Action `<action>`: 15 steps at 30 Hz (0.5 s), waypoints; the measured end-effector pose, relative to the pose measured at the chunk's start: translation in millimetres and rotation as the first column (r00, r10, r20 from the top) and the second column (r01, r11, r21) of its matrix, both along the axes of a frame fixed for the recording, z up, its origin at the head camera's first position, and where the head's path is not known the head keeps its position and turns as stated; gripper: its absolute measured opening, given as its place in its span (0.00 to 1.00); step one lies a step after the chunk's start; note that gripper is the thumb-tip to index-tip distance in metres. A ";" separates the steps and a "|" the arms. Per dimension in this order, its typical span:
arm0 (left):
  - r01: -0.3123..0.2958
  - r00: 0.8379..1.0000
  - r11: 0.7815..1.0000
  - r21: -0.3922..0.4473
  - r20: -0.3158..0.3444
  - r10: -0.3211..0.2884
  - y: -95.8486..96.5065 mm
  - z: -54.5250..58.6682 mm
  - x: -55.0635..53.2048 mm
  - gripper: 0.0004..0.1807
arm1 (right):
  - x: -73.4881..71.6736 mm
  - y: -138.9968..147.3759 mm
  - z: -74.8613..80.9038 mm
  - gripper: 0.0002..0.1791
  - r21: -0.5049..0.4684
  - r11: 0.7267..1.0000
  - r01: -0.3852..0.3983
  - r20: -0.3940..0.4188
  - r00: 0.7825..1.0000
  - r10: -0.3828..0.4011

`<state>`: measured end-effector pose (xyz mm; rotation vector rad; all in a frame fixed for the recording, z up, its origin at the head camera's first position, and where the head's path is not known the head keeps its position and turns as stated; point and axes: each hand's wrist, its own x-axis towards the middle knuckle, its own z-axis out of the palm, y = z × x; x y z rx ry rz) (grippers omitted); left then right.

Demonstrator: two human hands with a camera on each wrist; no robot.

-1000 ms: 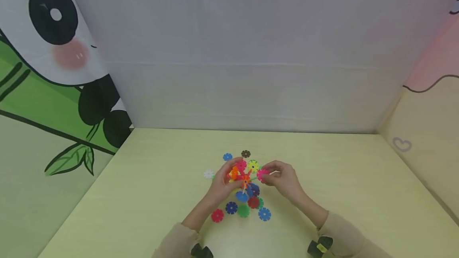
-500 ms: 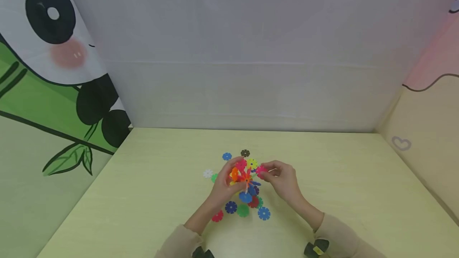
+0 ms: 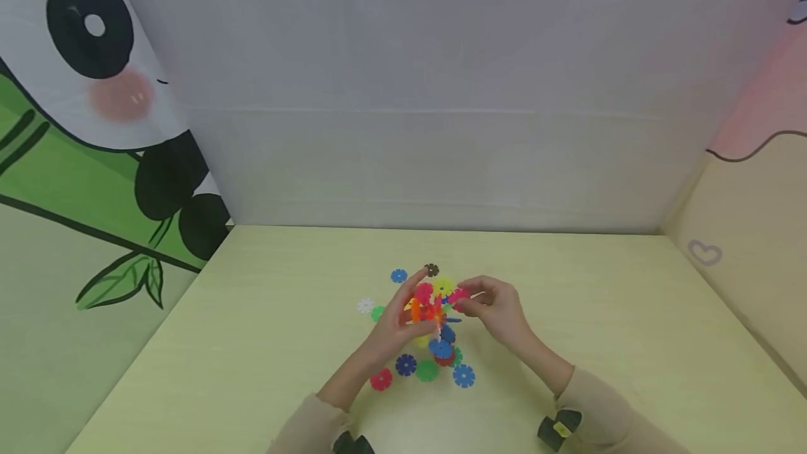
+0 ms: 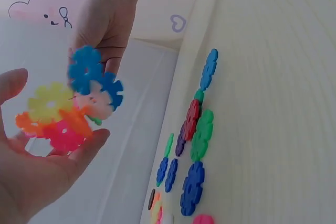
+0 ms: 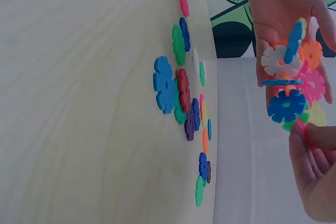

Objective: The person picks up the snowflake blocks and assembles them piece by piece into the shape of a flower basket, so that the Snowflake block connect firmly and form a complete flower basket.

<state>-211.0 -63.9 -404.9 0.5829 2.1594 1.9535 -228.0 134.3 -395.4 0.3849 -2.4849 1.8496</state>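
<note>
My left hand (image 3: 389, 331) holds a cluster of notched flower-shaped building discs slotted together, raised above the table. In the right wrist view the cluster shows a white disc (image 5: 278, 61), a blue disc (image 5: 286, 106), an orange disc (image 5: 312, 52) and a green disc (image 5: 289, 126). A yellow disc (image 4: 51, 102) faces the left wrist camera. Between thumb and fingers, my right hand (image 3: 502, 312) pinches a pink disc (image 3: 458, 296) at the cluster's right side. Its edge is right at the green disc in the right wrist view, and my fingers hide part of it.
Loose discs lie on the pale table (image 3: 567, 286) under and around my hands. Among them are a blue disc (image 3: 464, 375), a red-pink disc (image 3: 381, 379), a dark blue disc (image 3: 406, 365) and a white disc (image 3: 366, 305). A white wall panel (image 3: 403, 160) rises behind the table.
The cluster has turned slightly in my left hand, its lower blue disc shifting right. My right hand has risen a little with the pink disc. The loose discs stay put.
</note>
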 end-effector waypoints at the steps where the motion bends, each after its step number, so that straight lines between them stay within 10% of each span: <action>1: 0.019 1.000 1.000 -0.021 0.013 -0.019 -1.5 0.0 0.2 0.37 | -1.6 1.0 -1.1 0.13 0.013 1.000 -0.023 -0.002 1.000 0.023; 7: 0.091 0.996 0.987 -0.130 0.023 -0.089 -6.6 -5.4 1.1 0.31 | -6.9 2.7 -6.5 0.12 0.101 0.985 -0.143 0.001 0.990 0.144; 15: 0.001 0.997 0.994 -0.111 0.082 0.008 -26.2 -14.6 -5.8 0.31 | -4.0 14.8 -13.6 0.15 0.243 0.920 -0.306 0.043 0.951 0.305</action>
